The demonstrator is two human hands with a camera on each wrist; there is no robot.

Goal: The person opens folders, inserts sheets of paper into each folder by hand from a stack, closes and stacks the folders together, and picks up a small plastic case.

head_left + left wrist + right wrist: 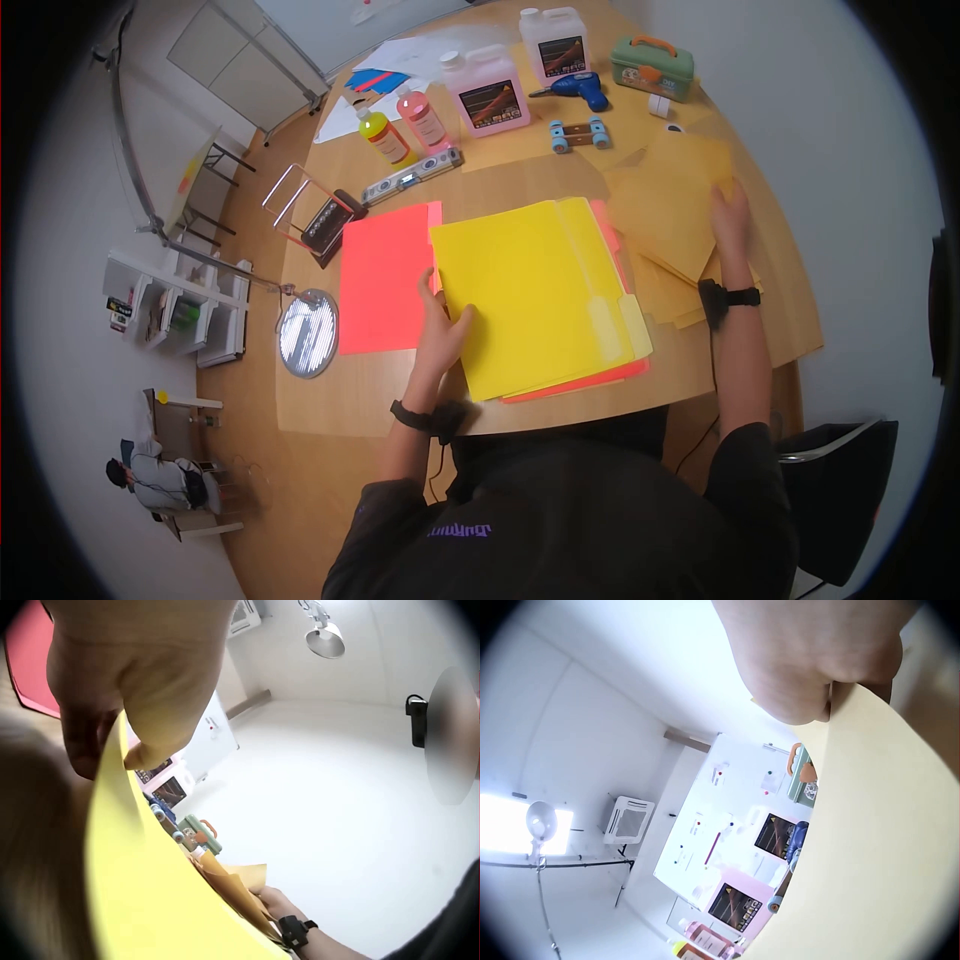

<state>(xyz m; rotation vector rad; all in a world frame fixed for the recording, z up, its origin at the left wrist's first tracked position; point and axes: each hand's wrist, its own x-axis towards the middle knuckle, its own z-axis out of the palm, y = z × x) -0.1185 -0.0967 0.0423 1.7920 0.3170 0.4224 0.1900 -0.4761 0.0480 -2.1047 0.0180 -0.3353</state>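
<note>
My left hand [440, 335] pinches the left edge of a yellow folder [530, 290], thumb on top; in the left wrist view the hand [142, 675] holds the bent yellow sheet [150, 885] between thumb and fingers. Beneath the yellow folder, red folder edges [600, 378] show at the right and bottom. Another red folder [385, 280] lies to the left. My right hand [732, 225] grips the right edge of a tan envelope [665, 200], raised over other tan envelopes [660, 295]. The right wrist view shows the hand [825, 660] pinching the pale envelope [877, 825].
Behind the folders stand a spirit level [412, 176], yellow bottle [386, 138], pink bottle [424, 120], two jugs [490, 95], a blue drill [580, 90], a small wheeled object [578, 135] and a green box [652, 70]. A lamp head [308, 333] is at the left edge.
</note>
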